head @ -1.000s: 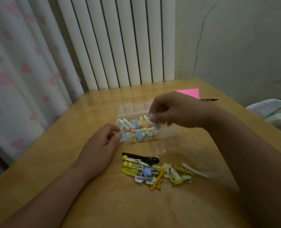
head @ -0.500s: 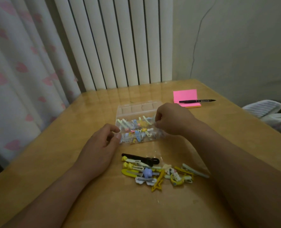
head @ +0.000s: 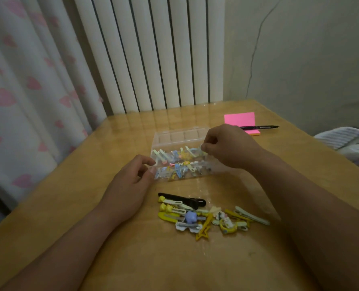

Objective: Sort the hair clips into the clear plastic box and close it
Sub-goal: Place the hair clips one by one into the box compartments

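Fingers (head: 203,147) of my right hand (head: 226,148) have dropped to the box (head: 180,137), pinched on what I cannot tell; left hand (head: 130,185) grips its corner; loose clips (head: 195,217) remain.

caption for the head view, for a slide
Right hand pinches a pale clip over the open clear plastic box; left hand holds its corner, loose hair clips beside.

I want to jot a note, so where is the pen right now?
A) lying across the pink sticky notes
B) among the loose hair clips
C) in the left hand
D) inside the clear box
A: the pen lies across the near edge of the pink sticky notes, away from the box and clips.
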